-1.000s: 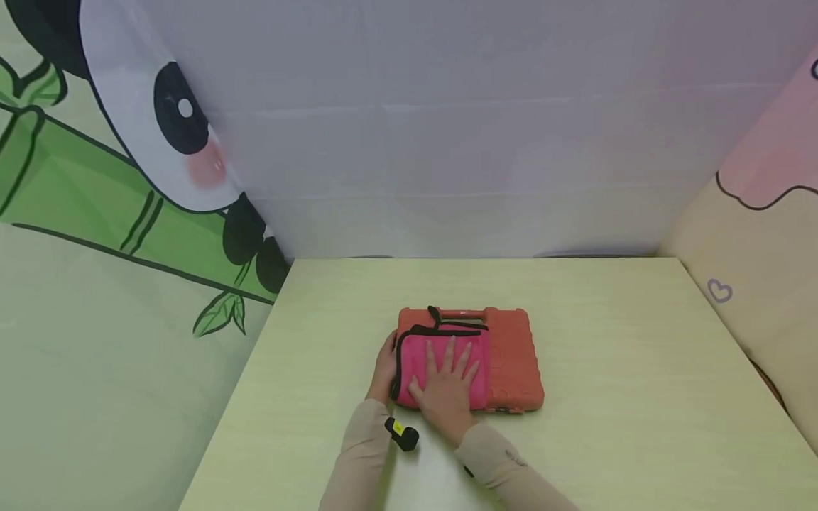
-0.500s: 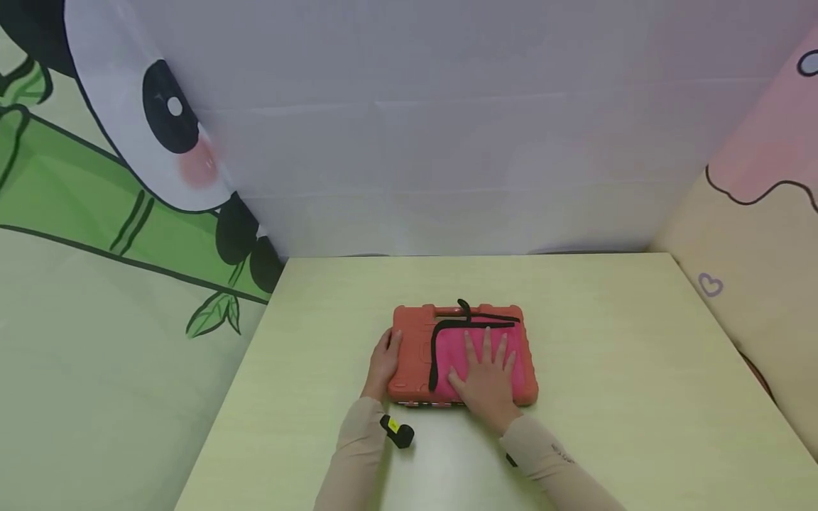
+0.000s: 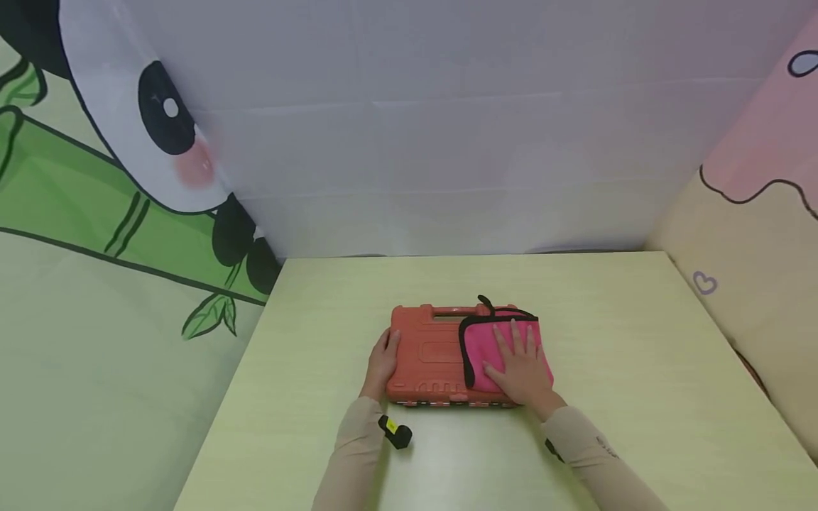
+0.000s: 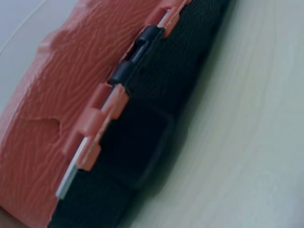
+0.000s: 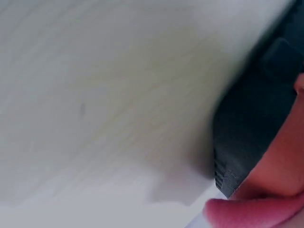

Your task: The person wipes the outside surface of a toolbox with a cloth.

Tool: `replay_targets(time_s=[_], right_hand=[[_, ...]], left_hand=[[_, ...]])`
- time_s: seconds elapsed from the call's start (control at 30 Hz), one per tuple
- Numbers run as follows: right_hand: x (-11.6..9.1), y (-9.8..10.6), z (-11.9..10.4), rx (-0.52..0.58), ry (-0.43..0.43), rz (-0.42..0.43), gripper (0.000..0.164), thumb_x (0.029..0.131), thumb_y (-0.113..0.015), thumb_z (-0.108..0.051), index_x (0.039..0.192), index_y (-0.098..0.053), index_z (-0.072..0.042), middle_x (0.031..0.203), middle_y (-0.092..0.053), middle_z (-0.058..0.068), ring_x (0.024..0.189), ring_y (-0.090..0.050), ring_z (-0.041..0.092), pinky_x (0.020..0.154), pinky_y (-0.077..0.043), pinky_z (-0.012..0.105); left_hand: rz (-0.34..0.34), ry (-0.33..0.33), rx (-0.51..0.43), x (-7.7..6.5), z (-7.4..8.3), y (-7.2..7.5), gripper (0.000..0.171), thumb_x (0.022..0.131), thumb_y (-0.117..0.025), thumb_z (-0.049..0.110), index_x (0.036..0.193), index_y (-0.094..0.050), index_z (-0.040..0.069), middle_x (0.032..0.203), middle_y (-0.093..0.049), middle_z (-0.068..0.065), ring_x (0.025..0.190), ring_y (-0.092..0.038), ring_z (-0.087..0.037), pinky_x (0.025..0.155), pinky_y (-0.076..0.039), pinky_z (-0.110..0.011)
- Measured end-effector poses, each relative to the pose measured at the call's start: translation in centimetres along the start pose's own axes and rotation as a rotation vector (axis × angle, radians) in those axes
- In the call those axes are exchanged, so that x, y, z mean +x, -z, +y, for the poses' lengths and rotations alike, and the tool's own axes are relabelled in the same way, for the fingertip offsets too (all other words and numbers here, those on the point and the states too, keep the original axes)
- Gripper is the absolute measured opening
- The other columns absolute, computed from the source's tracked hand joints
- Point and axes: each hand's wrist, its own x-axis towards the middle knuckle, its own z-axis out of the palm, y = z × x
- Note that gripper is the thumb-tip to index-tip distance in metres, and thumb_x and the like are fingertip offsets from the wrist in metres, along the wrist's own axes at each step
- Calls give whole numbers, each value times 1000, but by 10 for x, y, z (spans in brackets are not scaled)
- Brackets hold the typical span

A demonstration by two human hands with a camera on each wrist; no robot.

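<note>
An orange-red plastic carrying case (image 3: 422, 355) with a built-in handle lies flat on the table. On its right part sits a pink pouch (image 3: 479, 355) with black trim and a black loop, its right edge past the case's side. My right hand (image 3: 524, 369) lies flat on the pouch with fingers spread. At the case's left edge my left hand (image 3: 382, 363) holds the side. In the left wrist view, the case's front (image 4: 85, 57) shows hinge-like fittings and a black lower half. The right wrist view catches a pink edge of the pouch (image 5: 251, 211) overhanging the case's corner.
The pale wooden table (image 3: 332, 298) extends around the case. A black wrist camera (image 3: 396, 433) with a yellow label sits by the left cuff. A grey-white printed backdrop (image 3: 409, 142) stands behind the table, with patterned panels at both sides.
My right hand has slid the pink pouch rightward across the case, from its left part to its right side. The left hand stays at the case's left edge, which is now uncovered.
</note>
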Motion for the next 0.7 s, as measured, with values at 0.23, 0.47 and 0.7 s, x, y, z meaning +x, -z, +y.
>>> replay_targets(time_s=[0.23,0.47,0.7], right_hand=[[3,3,-8,-33,-37,-53,80,89,-43,-53,149,-11,-12,152,-1,26,133,5,58,102,-6,73],[11,2,-37,-26,-154,-123,81,91,-38,-55,149,-6,-8,150,6,30,130,13,60,101,2,73],[23,-3,-63,-16,-190,-155,81,91,-35,-56,149,-3,-9,150,10,29,131,15,58,102,5,71]], left_hand=[[-9,6,1,-1,1,-2,65,95,-32,53,146,-26,14,148,-31,-13,137,-26,-34,110,-23,-52],[-32,22,-9,-1,2,-4,63,96,-32,53,147,-25,16,150,-29,-12,138,-25,-33,111,-22,-52],[-18,12,-3,-2,3,-5,63,96,-31,52,147,-25,15,150,-29,-12,139,-23,-33,112,-21,-51]])
